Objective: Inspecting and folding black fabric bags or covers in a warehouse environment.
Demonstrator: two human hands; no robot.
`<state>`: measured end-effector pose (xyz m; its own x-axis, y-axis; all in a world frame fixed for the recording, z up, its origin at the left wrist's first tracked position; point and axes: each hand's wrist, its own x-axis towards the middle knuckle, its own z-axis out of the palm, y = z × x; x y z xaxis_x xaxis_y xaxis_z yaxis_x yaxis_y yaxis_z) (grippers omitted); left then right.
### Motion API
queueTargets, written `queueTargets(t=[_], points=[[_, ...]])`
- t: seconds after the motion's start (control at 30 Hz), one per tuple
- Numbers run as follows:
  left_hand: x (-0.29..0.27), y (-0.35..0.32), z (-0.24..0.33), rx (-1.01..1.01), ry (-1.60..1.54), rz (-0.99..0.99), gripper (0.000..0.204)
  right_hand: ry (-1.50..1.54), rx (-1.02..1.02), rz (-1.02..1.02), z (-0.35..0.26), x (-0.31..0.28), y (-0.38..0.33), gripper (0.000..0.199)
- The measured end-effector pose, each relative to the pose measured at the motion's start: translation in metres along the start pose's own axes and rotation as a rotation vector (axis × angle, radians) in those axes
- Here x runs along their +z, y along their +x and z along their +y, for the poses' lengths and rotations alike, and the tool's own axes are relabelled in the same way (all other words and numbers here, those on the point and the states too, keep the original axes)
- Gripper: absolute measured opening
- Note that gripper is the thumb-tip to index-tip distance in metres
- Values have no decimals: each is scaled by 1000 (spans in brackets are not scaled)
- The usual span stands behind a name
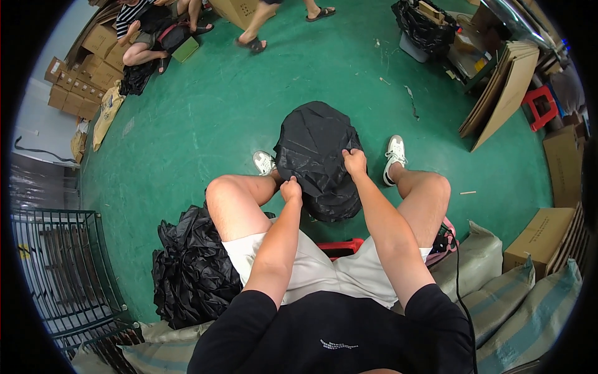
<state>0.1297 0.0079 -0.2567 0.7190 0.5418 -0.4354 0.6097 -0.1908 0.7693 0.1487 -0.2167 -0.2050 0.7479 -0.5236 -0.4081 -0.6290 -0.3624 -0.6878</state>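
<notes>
Between my knees a round black bag-like cover (316, 140), thin and wrinkled, is spread out. My left hand (291, 189) is closed on its near left edge. My right hand (354, 162) pinches its right edge, a little farther away. Under and nearer than it, another black wrinkled bundle (334, 202) bulges out; I cannot tell whether the two are one piece. What lies inside the cover is hidden. Beside my left leg rises a heap of crumpled black covers (194, 268).
A red stool edge (339, 248) shows between my thighs. Woven sacks (498, 299) lie behind me at the right, next to a cardboard box (539, 237). A metal rack (68, 262) stands at the left. Farther off, a person (144, 37) sits by stacked cartons (84, 81), and another person's legs (258, 25) show.
</notes>
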Motion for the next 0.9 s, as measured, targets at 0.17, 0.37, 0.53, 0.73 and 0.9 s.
queueTargets(t=[0.17,0.37,0.53,0.73,0.9], points=[[5,-29,9,265,328,-216,46,-17,338,166,30,-7,-14,34],[-1,-38,13,248,394,-153,46,-44,461,194,45,-13,-29,34],[-13,-15,-19,89,342,-63,45,-152,324,195,23,2,-52,33],[-11,-36,-17,298,416,-162,46,-111,478,243,48,-8,-50,36],[-24,-15,-36,226,383,-137,47,-25,333,327,29,-2,-60,41]])
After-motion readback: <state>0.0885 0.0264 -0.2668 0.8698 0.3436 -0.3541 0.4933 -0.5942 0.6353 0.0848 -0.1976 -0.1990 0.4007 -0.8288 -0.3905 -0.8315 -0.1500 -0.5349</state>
